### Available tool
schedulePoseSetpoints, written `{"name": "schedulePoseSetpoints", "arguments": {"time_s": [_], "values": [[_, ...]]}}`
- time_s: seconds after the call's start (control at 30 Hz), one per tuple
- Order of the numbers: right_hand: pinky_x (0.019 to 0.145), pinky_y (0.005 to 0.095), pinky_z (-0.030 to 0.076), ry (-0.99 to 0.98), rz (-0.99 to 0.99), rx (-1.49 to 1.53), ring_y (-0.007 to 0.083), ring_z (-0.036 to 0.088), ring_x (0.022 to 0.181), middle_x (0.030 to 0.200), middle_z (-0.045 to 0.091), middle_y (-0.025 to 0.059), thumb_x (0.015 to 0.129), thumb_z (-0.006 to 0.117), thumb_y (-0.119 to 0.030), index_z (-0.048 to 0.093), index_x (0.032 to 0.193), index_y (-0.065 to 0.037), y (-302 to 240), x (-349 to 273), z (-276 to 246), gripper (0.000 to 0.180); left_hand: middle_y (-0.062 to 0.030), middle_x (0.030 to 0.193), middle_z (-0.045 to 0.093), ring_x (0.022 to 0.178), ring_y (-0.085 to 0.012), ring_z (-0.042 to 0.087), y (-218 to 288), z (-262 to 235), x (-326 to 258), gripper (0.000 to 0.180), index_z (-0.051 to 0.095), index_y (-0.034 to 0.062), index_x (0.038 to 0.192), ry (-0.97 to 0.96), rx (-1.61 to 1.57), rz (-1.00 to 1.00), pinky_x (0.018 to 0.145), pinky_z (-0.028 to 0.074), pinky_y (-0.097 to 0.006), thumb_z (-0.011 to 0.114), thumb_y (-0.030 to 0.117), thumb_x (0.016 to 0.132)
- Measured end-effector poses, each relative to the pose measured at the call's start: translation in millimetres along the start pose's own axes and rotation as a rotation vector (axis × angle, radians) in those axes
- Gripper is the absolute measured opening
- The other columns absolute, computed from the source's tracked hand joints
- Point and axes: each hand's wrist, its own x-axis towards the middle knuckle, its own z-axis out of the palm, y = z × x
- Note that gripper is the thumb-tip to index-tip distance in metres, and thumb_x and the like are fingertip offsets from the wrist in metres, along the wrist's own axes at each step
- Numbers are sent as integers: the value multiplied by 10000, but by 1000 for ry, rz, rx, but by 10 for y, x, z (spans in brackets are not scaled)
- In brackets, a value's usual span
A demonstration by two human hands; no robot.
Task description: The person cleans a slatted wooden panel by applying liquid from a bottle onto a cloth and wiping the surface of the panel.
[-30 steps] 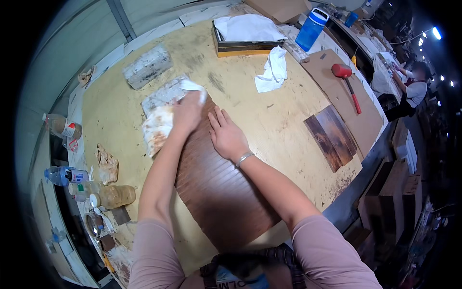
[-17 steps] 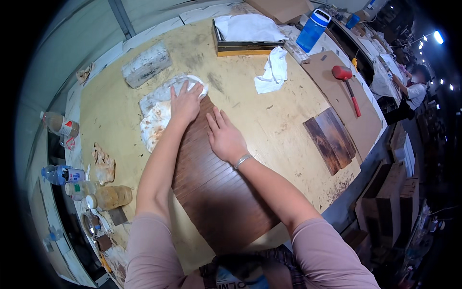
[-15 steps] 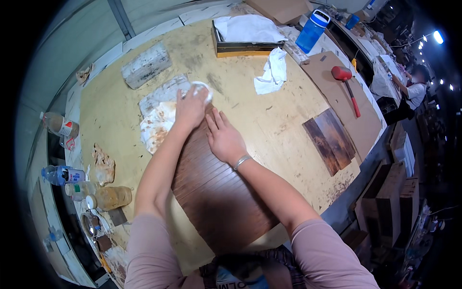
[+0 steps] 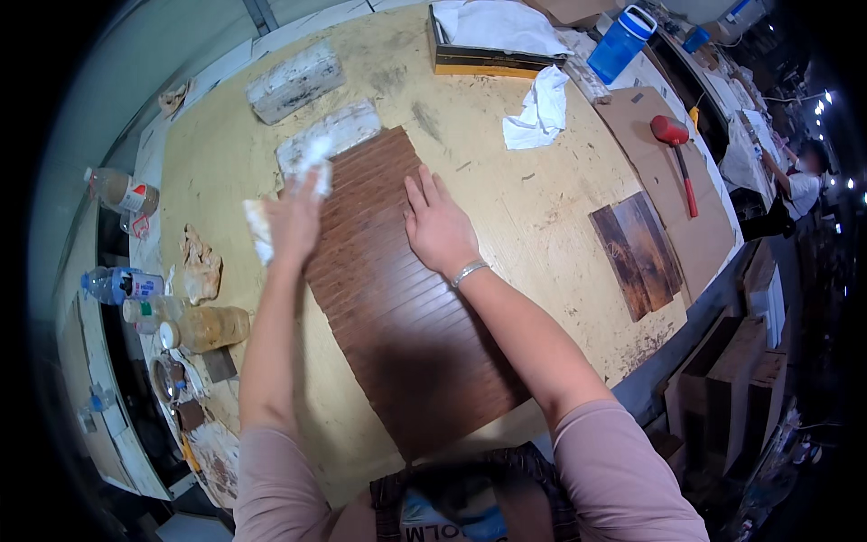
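A dark brown wooden panel [image 4: 379,312] with grooves across it lies slanted on the table in front of me. My left hand [image 4: 296,221] is closed on a bunched white cloth [image 4: 313,155] at the panel's far left edge, slightly smeared by motion. Beside that hand, a stained part of white cloth hangs out over the table. My right hand [image 4: 441,224] lies flat with fingers stretched out along the panel's right edge, a bracelet on its wrist. Just beyond the panel's far end sits a whitish wrapped block [image 4: 348,126]; a second wrapped block [image 4: 293,83] lies farther off.
Several bottles, among them a jar of yellowish liquid [image 4: 212,329], line the left edge. At the back stand a box with white cloth [image 4: 497,63] and a blue bottle [image 4: 621,45]. A red mallet [image 4: 675,144] and dark wood pieces [image 4: 637,256] lie right. Another person is far right.
My left hand has swept the cloth leftward and nearer, off the panel's far end to its left edge. My right hand stays flat on the panel. The whole view has shifted slightly.
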Motion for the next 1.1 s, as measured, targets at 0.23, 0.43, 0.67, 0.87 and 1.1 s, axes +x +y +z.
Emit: {"name": "schedulePoseSetpoints", "arguments": {"time_s": [0.23,0.43,0.67,0.87,1.1], "values": [[1098,411,433,46,8,-24,369,378,1414,1586,308,194,1005,450,-266,397,1492,-40,78,-36,16,540,-125,1478,504,1427,-286,401,241,-235,-1070,490,471,119,1473,-47,-54,225,1186,150,-630,453,268,1006],[1061,418,470,24,-6,-8,347,375,1417,1592,307,168,1004,452,-270,396,1494,-59,-30,-11,5,536,-87,1491,503,1426,-293,395,-232,-289,-208,430,505,128,1435,49,-30,-92,1181,133,-652,389,263,1043],[1062,424,474,6,37,-47,345,359,1433,1603,292,160,1004,454,-268,396,1498,-84,52,-68,46,530,-95,1438,557,1417,-289,427,-32,-232,-895,447,522,165,1423,11,-171,177,1210,101,-601,489,184,978],[1077,426,461,6,30,-43,347,370,1429,1598,307,165,997,462,-267,403,1495,-92,3,1,-7,532,-144,1462,516,1422,-311,397,167,-413,-400,427,505,124,1414,-153,-37,16,1194,141,-611,441,157,994],[1065,430,468,40,16,-23,341,378,1422,1591,317,161,989,474,-250,407,1487,-78,36,-36,52,531,-133,1510,482,1396,-272,456,172,-191,-404,476,500,220,1456,-58,-79,63,1137,188,-695,473,203,981]]}}
